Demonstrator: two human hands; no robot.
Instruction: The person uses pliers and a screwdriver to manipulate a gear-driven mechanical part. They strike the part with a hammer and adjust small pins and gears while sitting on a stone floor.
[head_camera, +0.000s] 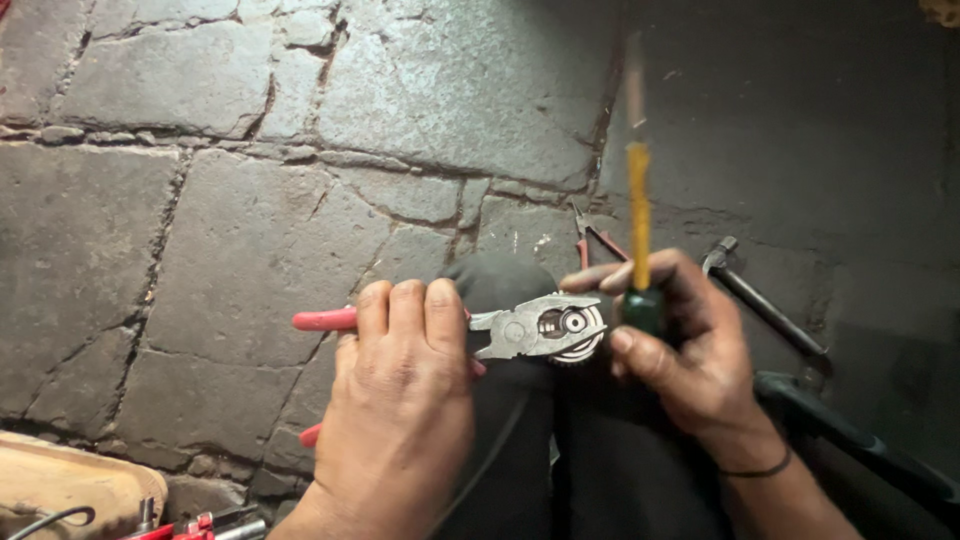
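Two bare hands at work above a stone floor (250, 230), seen from the head camera.

Left hand (400, 400): grip closed around the red handles of a pair of pliers (520, 330). One handle tip sticks out to the left of the fingers, the other shows below the palm. The metal head of the pliers points right and is clamped on a small round toothed metal part (572, 325), which sits just beyond the left fingertips, between the two hands.

Right hand (680, 350): grip closed on a screwdriver (640, 250) with a dark green base and a yellow upper part, standing nearly upright and blurred toward its top. Thumb and fingers wrap the green section; the tool stands just beside the round part, right of the pliers' head. Whether it touches the part cannot be told. A thin dark band circles the right wrist.

Below the hands: the person's knees in dark trousers (600, 460).

On the floor: a second, smaller pair of red-handled pliers (595, 240) just above the right hand; a dark metal bar tool (765, 310) to its right; red-and-metal tools (200, 525) at the lower left edge, beside a worn tan board (70, 490).
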